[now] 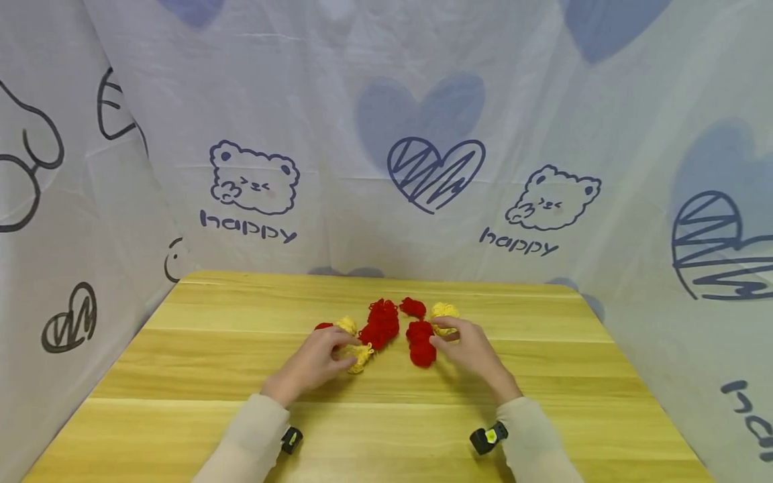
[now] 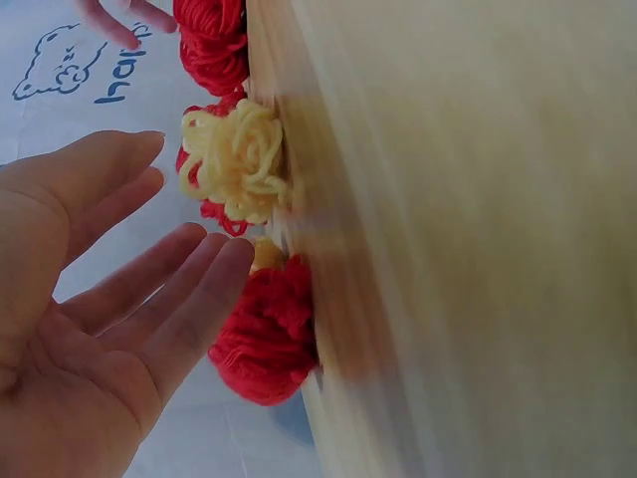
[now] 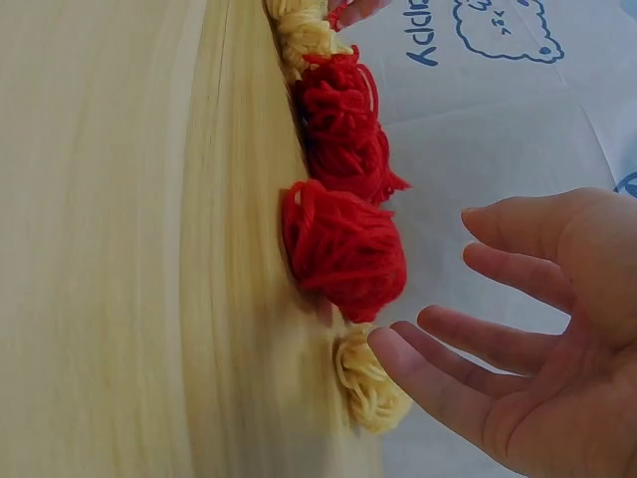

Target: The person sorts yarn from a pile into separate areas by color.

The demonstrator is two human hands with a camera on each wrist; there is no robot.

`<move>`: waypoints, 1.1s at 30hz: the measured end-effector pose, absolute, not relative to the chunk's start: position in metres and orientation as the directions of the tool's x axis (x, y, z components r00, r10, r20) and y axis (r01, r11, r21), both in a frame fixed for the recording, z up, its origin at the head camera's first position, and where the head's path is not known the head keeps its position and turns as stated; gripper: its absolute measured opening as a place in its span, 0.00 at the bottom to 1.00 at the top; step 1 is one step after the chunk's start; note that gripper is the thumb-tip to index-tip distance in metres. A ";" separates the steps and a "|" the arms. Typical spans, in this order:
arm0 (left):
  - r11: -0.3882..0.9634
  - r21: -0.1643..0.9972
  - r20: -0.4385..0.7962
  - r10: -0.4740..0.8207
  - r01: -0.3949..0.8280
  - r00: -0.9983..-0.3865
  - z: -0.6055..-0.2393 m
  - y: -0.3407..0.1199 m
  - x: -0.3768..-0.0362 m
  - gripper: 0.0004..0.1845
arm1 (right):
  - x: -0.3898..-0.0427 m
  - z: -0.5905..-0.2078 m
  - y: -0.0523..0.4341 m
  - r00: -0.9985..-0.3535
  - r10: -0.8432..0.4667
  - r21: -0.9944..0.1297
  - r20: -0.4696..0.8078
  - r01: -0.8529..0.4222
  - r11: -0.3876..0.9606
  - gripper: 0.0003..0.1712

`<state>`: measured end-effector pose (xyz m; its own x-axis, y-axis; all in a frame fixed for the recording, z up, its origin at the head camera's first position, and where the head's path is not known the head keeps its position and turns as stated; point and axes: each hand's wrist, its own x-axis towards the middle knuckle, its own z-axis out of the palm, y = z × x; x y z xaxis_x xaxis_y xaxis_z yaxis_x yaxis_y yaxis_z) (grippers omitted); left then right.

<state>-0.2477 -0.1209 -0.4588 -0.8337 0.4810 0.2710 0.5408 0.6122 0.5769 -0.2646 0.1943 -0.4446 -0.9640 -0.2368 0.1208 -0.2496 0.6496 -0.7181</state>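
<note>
here both hands hover with fingers spread and holding nothing, the left hand (image 1: 314, 362) by a yellow yarn ball (image 1: 361, 355), the right hand (image 1: 471, 349) by a red yarn ball (image 1: 421, 350), on the wooden surface (image 1: 241, 416).

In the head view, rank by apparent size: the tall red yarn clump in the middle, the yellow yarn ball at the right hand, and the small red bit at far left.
1. Middle red yarn clump, largest.
2. Yellow yarn ball, partly hidden by the right hand.
3. Small red bit, smallest.

Both forearms are extended forward; the left hand (image 1: 314, 362) and right hand (image 1: 471, 349) are held open, fingers (image 2: 189, 289) spread.
</note>
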 end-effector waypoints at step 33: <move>0.643 0.600 0.181 0.469 0.475 -0.864 -0.464 -0.105 -0.257 0.11 | -0.271 -0.465 0.169 -0.981 -0.170 -0.671 0.088 -0.185 0.718 0.18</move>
